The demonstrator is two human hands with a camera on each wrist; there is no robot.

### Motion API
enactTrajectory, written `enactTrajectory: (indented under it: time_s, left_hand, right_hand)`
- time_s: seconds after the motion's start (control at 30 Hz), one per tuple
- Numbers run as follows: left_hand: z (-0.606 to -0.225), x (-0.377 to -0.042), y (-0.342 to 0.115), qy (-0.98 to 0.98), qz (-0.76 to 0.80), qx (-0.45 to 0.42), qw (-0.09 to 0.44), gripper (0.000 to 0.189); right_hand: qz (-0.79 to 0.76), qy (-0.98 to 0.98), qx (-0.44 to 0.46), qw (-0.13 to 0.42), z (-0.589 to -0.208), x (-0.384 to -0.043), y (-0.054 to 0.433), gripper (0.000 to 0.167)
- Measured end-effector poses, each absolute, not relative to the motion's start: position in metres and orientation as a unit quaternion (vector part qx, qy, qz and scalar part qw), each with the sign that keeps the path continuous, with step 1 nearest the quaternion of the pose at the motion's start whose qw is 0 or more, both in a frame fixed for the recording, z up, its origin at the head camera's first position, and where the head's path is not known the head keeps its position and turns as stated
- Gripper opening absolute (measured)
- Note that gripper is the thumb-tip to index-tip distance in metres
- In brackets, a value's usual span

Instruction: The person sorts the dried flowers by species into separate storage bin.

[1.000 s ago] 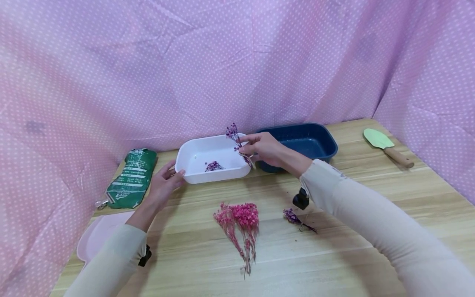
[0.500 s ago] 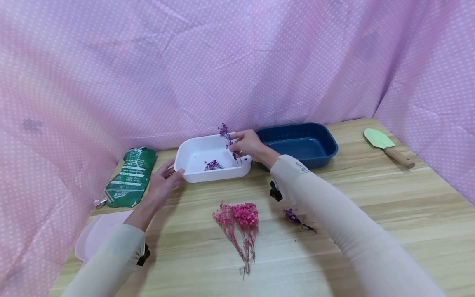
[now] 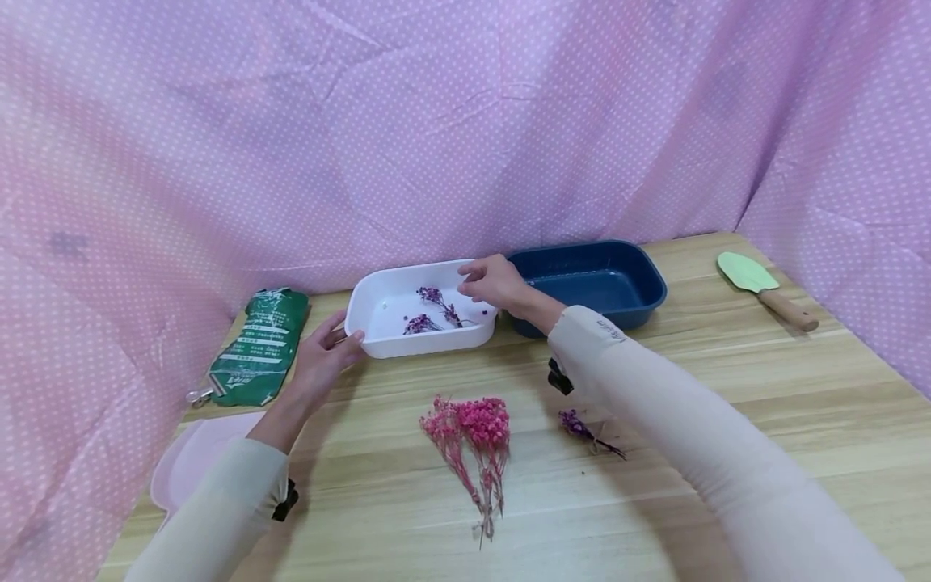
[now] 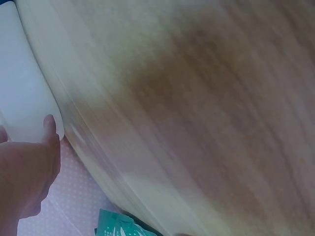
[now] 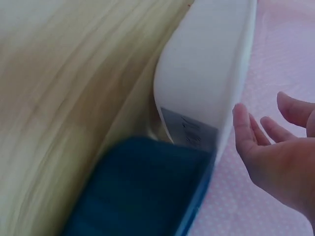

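My left hand (image 3: 325,361) grips the left corner of a white rectangular tub (image 3: 425,349), the thumb against its front; the left wrist view shows the thumb (image 4: 49,127) there too. Two small sprigs of purple dried flowers (image 3: 432,296) lie inside the tub. Above its right end is my right hand (image 3: 493,283), holding nothing. In the right wrist view its fingers (image 5: 241,123) are apart, close to the tub's rim. A bunch of pink dried flowers (image 3: 473,428) lies on the table in front, with another purple sprig (image 3: 575,423) to its right.
A dark blue tub (image 3: 625,317) stands against the white one's right end. Farther right lies a trowel (image 3: 749,273) with a green blade and wooden handle. A green printed bag (image 3: 262,347) and a pale pink flat item (image 3: 196,461) are at left. Polka-dot cloth (image 3: 465,145) hangs behind.
My right hand has moved left over the white tub and let go of a purple sprig, which now lies inside beside the other. My left hand has stayed on the tub's corner.
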State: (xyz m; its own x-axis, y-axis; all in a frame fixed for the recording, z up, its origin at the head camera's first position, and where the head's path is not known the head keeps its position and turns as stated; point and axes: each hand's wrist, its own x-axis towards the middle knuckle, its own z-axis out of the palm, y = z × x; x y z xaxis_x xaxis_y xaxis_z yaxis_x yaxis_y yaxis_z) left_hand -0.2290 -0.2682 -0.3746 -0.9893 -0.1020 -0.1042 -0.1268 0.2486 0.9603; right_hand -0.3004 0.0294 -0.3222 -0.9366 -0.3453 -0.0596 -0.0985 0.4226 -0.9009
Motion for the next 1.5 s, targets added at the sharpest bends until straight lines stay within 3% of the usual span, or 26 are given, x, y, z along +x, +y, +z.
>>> enactTrajectory:
  time_s: [0.2, 0.43, 0.83, 1.5]
  left_hand:
    - [-0.373, -0.229, -0.267, 0.791, 0.607, -0.072, 0.009, 0.068]
    - [-0.372, -0.227, -0.266, 0.793, 0.605, -0.071, 0.010, 0.068]
    - [-0.376, -0.226, -0.270, 0.801, 0.594, -0.076, 0.008, 0.068]
    - [-0.373, -0.226, -0.269, 0.801, 0.595, -0.065, 0.012, 0.069]
  right_hand:
    - [-0.549, 0.810, -0.182, 0.096, -0.310, -0.281, 0.064, 0.040]
    - [-0.584, 0.778, -0.189, 0.131, -0.306, -0.238, 0.113, 0.042]
    - [-0.551, 0.799, -0.175, 0.168, -0.334, -0.180, 0.178, 0.043]
    - [-0.519, 0.816, -0.175, 0.186, -0.363, -0.150, 0.194, 0.049]
